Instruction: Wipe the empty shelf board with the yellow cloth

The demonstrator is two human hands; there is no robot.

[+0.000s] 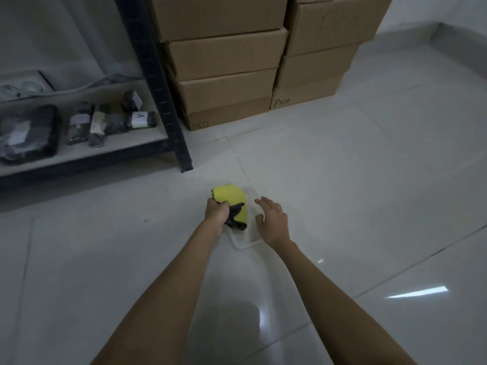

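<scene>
A folded yellow cloth [233, 204] with a dark underside lies in a clear plastic tray [246, 242] on the white tiled floor. My left hand [216, 210] grips the cloth's near left edge, fingers curled round it. Just right of the cloth, my right hand [271, 219] hovers over the tray with relaxed, spread fingers, holding nothing. The low shelf board [110, 150] of a dark metal rack at the left carries several wrapped dark packets.
The rack's dark upright post [163, 83] stands on the floor left of centre. Behind it, stacked cardboard boxes [226, 75] marked "PICO" reach the wall. White glossy floor tiles [369, 180] spread to the right and front.
</scene>
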